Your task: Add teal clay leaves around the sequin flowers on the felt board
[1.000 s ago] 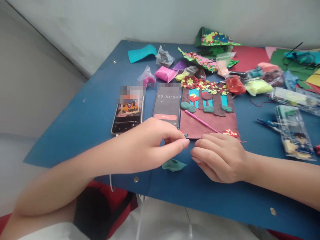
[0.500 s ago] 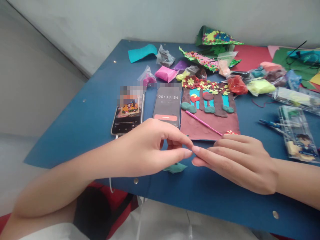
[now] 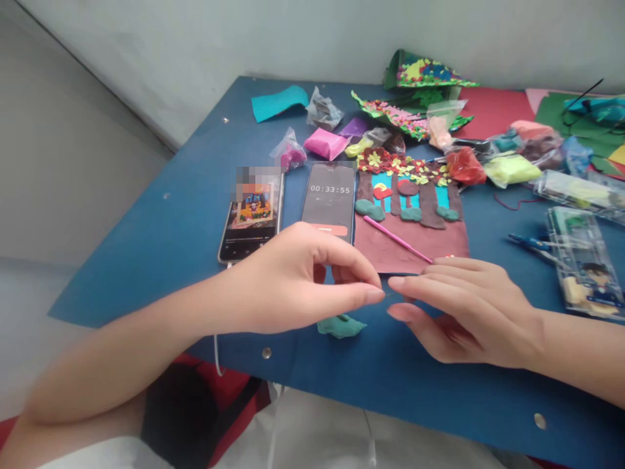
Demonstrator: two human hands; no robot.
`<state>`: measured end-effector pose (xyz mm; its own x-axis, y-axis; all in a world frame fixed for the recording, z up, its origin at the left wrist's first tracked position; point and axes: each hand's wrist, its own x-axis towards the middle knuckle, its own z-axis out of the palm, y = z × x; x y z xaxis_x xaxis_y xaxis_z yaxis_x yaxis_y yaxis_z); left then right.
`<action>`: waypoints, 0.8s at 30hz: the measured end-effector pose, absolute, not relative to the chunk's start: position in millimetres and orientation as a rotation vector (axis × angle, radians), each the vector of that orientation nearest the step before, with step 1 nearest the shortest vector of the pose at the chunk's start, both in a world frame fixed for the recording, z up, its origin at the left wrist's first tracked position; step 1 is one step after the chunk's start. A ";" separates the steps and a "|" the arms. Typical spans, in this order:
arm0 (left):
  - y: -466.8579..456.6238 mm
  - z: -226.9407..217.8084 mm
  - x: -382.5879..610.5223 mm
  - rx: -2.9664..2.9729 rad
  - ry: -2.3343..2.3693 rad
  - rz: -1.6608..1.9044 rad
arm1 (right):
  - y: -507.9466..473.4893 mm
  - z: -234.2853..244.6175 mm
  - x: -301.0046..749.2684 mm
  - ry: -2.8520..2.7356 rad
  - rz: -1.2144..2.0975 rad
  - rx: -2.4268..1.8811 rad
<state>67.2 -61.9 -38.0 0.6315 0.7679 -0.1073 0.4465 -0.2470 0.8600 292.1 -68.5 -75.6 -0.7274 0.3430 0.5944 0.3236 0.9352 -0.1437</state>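
My left hand (image 3: pixel 322 277) is pinched, thumb against index finger, above the table's front part. A tiny speck shows at its fingertips, too small to name. Just to the right, my right hand (image 3: pixel 469 309) has its thumb and index finger apart, with nothing visible between them. A lump of teal clay (image 3: pixel 342 326) lies on the table below my left hand. Behind the hands is a clay picture (image 3: pixel 405 238) with brown trees, teal bushes and red and yellow leaves. A pink stick tool (image 3: pixel 398 239) rests across it; my right hand covers its lower right corner.
Two phones lie left of the picture: one showing an image (image 3: pixel 251 221), one a timer (image 3: pixel 329 195). Bagged clay (image 3: pixel 512 169) and decorated green sheets (image 3: pixel 395 117) spread behind. A clear case (image 3: pixel 586 267) and blue scissors (image 3: pixel 532 242) are at right. A white cable (image 3: pixel 216 355) hangs over the edge.
My hands have moved apart from touching fingertips. My right thumb has dropped away from the index finger, opening that hand. My left hand stays pinched and has risen slightly.
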 end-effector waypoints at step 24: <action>-58.8 -38.6 67.3 1.955 0.974 0.350 | -65.6 -82.6 285.4 -2.453 0.132 -0.443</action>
